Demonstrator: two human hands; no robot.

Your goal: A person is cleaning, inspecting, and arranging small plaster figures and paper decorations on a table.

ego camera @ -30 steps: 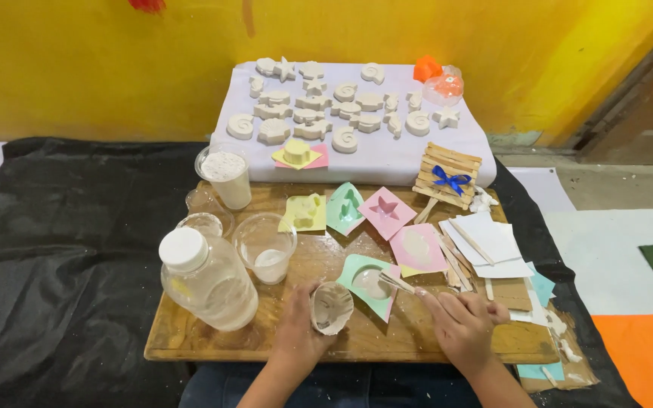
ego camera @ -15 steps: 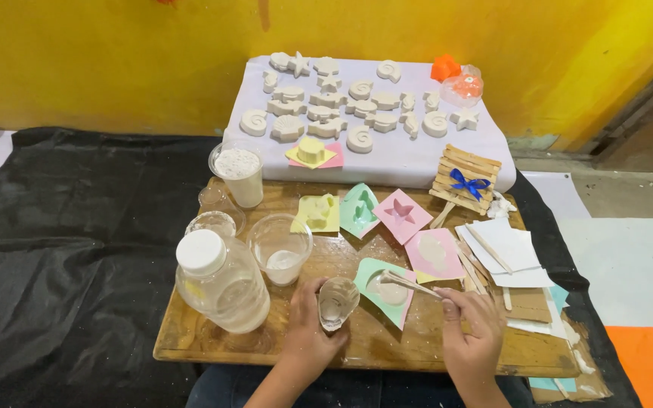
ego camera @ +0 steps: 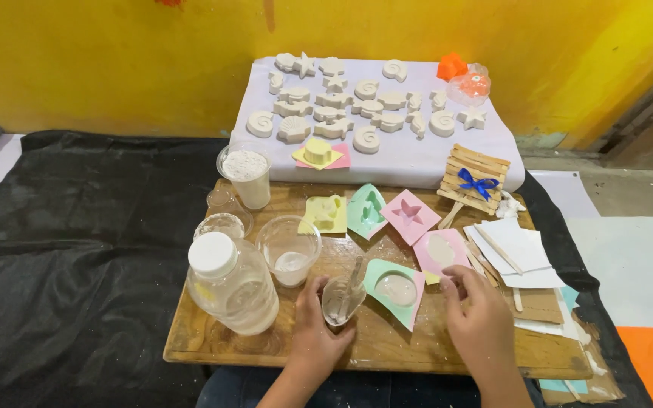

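My left hand is shut on a small clear plastic cup that stands on the wooden board. A wooden stick leans inside the cup. Just right of the cup lies a green mould filled with white mix. My right hand rests palm down on the board with loosely curled fingers. It holds nothing, and its fingertips are at the near edge of a pink mould that is also filled with white mix.
A white-capped bottle of water, a cup with white liquid and a cup of white powder stand to the left. Yellow, green and pink moulds lie behind. White cast shapes cover a pale cloth. Papers and sticks lie to the right.
The stick that my right hand held over the green mould now stands in the cup. My right hand has let it go and settled on the board by the pink mould.
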